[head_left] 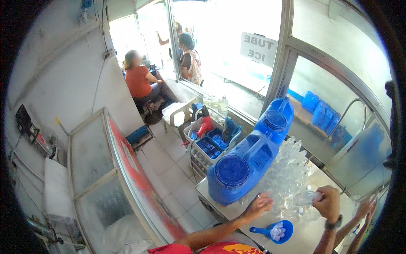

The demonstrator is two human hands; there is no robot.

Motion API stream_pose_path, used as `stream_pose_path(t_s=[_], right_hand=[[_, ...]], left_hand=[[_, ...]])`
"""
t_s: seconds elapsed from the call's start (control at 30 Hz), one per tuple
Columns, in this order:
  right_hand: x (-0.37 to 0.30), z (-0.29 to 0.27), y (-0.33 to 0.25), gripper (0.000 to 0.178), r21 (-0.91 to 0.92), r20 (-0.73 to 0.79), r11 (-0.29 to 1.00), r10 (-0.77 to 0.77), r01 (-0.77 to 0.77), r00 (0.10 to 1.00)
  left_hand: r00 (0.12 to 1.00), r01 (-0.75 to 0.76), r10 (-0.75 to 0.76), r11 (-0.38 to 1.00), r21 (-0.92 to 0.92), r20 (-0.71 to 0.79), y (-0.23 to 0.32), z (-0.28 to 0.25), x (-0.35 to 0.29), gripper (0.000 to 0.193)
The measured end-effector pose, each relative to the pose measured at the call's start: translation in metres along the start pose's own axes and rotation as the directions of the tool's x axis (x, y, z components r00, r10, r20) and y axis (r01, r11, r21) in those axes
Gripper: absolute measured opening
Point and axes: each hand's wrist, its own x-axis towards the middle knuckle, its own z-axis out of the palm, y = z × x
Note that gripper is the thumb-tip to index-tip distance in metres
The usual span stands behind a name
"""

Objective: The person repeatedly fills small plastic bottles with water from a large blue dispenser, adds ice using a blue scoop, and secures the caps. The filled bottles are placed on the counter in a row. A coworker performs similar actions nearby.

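Observation:
My right hand [328, 202] grips a small clear plastic bottle [305, 198] lying sideways, its mouth toward my fingers. My left hand [259, 204] rests with fingers spread on the white counter [211, 192], beside a big blue water jug [237, 171] lying on its side. Just below the hands sits a blue scoop [277, 230] holding several small white caps. Behind my hands stands a packed cluster of empty clear bottles [287, 169].
A second blue jug [277, 118] lies behind the first. Another person's hands [366, 209] reach in at the right edge. A glass-top chest freezer [110, 178] fills the left. White crates of blue items [211, 142] and a white plastic chair [177, 112] stand beyond. Two people are at the far window.

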Motion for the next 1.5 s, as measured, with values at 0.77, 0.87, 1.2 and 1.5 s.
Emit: stream_pose_path(t_s=[0.77,0.87,1.2,1.5], right_hand=[[-0.069,-0.081,-0.117,0.064,0.086,0.144,0.983,-0.175,0.164,0.974],[-0.061,-0.084,-0.114,0.055,0.024,0.162,0.967,-0.256,0.255,0.953],[-0.170,0.016,-0.106,0.041,0.602,0.045,0.544,0.707,-0.584,0.705],[-0.079,-0.006,-0.073,0.039,0.356,-0.206,0.824,0.530,-0.441,0.823]], left_hand=[[0.656,0.695,-0.483,0.686,-0.214,0.580,0.122,-0.013,-0.087,0.051],[0.655,0.733,-0.569,0.639,-0.234,0.497,0.119,-0.008,-0.093,0.051],[0.834,-0.437,0.231,0.831,0.345,0.501,0.146,0.017,-0.126,0.056],[0.637,-0.771,0.308,0.244,0.589,0.706,0.078,0.012,-0.053,0.109]])
